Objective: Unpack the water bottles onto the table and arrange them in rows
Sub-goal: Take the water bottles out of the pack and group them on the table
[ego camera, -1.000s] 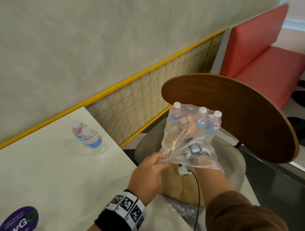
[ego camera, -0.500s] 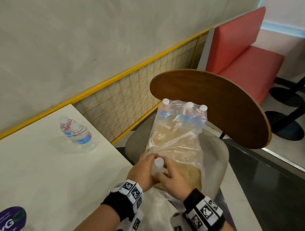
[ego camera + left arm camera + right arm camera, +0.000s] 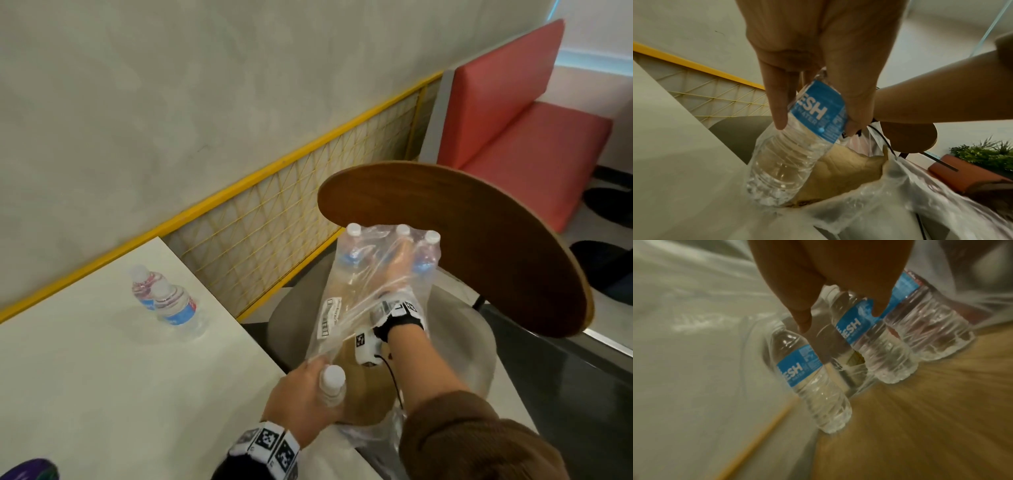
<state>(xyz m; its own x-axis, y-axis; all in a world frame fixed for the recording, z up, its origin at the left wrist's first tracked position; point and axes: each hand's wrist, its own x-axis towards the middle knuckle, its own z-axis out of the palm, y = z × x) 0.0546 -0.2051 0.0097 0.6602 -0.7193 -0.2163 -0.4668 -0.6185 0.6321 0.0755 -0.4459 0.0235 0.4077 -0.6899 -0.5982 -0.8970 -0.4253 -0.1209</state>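
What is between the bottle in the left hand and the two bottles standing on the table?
Only bare white table lies between the held bottle in the left hand and the two standing bottles; the head view shows this.

A café or canteen seating area.
A red padded booth bench (image 3: 513, 113), a round wooden chair back (image 3: 462, 240) and a white tabletop (image 3: 85, 359) lie beyond the fingers.
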